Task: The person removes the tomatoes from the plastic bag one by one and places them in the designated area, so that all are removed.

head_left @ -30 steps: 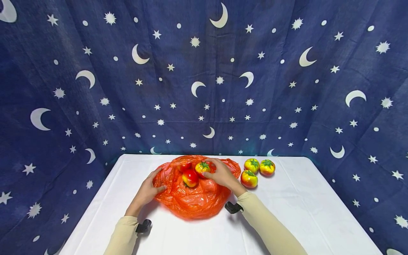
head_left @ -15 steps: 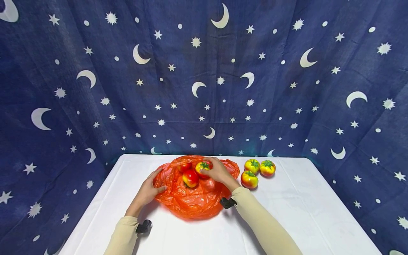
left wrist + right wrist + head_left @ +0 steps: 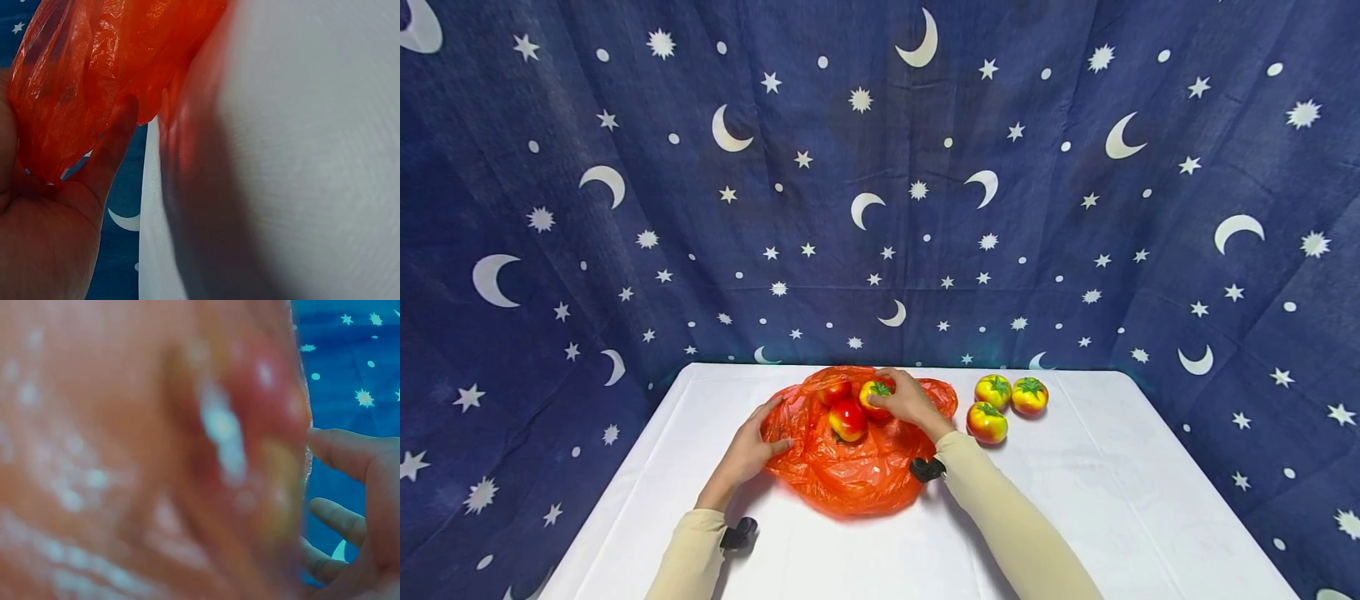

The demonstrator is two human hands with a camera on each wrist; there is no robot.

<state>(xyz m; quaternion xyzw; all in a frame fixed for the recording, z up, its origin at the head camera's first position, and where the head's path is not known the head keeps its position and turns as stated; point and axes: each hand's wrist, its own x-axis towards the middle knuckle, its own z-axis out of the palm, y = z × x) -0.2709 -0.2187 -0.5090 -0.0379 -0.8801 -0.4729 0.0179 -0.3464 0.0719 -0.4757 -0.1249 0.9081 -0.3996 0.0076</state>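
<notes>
An orange-red plastic bag (image 3: 857, 479) lies spread on the table, its mouth facing up. My left hand (image 3: 747, 447) holds its left side, thumb on the near part and fingers farther back; in the left wrist view the thin film hangs between thumb (image 3: 112, 150) and fingers. Inside the bag, my right hand (image 3: 910, 400) grips a yellow-red tomato (image 3: 874, 394) with a green leafy top. Beside it lie a red-yellow tomato (image 3: 847, 420) and a redder one (image 3: 835, 392). The right wrist view is filled by blurred bag film (image 3: 94, 456), with fingers (image 3: 344, 453) at the right.
Three yellow-red tomatoes, a back one (image 3: 992, 390), a right one (image 3: 1029, 396) and a near one (image 3: 987, 422), sit on the white-covered table (image 3: 1075, 500) right of the bag. Behind the table hangs a dark blue curtain (image 3: 820, 233) with moons and stars.
My right hand and forearm have shifted slightly left, still gripping the tomato. The bag's right edge has drawn in a little. My left hand has stayed in place.
</notes>
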